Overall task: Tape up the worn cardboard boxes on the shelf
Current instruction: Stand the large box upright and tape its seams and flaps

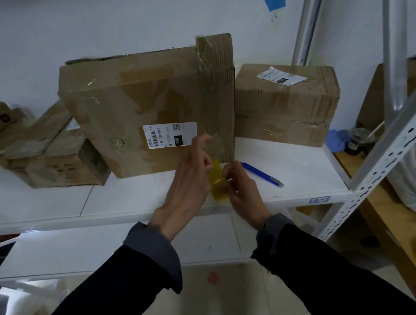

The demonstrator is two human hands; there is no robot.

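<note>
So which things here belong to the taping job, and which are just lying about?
Part of the job:
- tape roll, held by left hand and right hand
- big box
- right box
- left box

Just lying about:
- blue pen
- blue glove
- dark jar

Dim, bluish light; soft glare on the white shelf [134, 198] front, and wide-angle bending and blur beyond its ends
</note>
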